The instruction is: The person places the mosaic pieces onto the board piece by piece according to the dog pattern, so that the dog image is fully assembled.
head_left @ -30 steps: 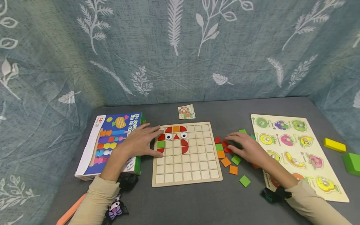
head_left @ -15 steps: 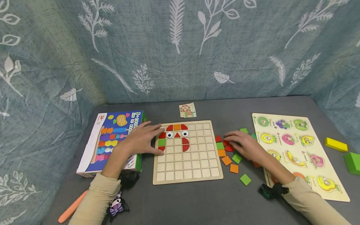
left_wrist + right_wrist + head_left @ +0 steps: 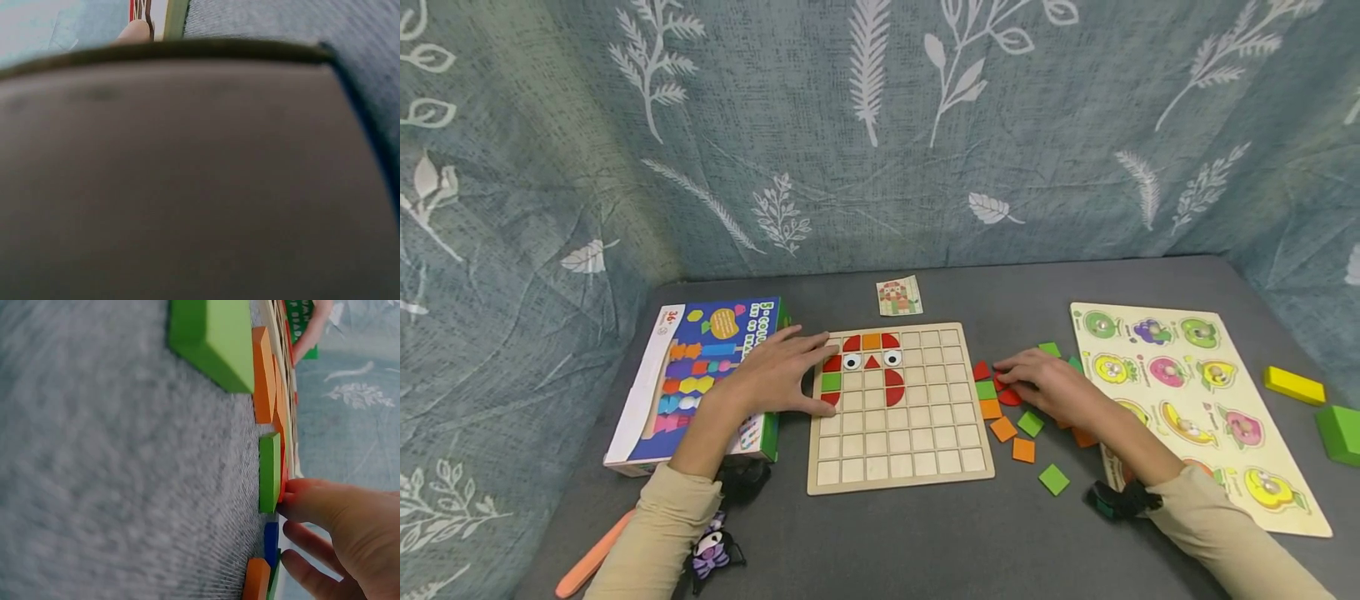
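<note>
At the far left of the work, a bead-toy box lies slantwise beside the person's left sleeve. Left hand: thumb and fingers spread, tips at the left rim of the grid board; it looks to be steadying it. Board lies flat, about square, so no clear long axis; near edge roughly faces the person.

Tiles sit in its far-left cells. Red triangle tile points to the far side, between two eye tiles. Right of centre, two red quarter-rounds meet as a half-disc, long axis near to far, curve to the right. Beyond the board, a pattern card, probably the guide.

Right of the board, loose tiles: green square, orange square, others scattered. Right hand reaches over them, fingertips down at a rounded red tile, its curve toward the near side, long axis part hidden. Whether it is pinched, cannot tell.

Step in hand, by my reading: choosing the next red piece. Next move calls for a secure pinch, a lift clear of neighbours, then turning the curve to suit its cell.
</note>
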Motion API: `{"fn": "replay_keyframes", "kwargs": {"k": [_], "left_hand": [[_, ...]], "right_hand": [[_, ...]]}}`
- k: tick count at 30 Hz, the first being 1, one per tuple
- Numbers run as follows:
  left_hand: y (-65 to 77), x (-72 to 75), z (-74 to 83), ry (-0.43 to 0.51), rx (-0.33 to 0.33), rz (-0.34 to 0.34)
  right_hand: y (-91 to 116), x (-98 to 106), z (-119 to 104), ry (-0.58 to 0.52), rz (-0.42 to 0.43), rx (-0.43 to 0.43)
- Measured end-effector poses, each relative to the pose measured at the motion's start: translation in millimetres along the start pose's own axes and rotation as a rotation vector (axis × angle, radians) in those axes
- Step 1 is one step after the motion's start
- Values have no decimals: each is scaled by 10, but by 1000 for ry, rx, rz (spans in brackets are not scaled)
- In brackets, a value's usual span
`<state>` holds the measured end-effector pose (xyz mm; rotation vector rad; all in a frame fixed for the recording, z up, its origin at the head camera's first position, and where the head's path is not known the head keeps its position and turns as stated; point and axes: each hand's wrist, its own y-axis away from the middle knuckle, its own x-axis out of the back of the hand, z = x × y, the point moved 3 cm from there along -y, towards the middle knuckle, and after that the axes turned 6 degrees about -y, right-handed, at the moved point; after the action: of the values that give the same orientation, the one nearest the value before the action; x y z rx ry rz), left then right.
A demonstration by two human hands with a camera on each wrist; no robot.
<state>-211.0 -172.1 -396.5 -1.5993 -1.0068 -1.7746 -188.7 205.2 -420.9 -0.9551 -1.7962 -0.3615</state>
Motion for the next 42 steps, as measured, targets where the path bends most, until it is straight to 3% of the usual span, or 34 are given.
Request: {"fn": "replay_keyframes", "kwargs": {"k": [7, 15, 29, 36, 42], "left_hand": [[-6, -10, -1, -6, -5, -2], [-3, -12, -2, -1, 4, -8], [-6, -11, -7, 2, 1, -15], [4, -4, -13, -9, -1, -9], [-7, -2, 2, -26, -9, -15]], "right_hand": [[1, 0, 13, -10, -10, -13], [14, -15, 59, -38, 58, 34], [5, 15, 75, -58, 96, 33], [-299, -20, -242, -114, 126, 93], [-714, -222, -717, -34, 65, 218]]}}
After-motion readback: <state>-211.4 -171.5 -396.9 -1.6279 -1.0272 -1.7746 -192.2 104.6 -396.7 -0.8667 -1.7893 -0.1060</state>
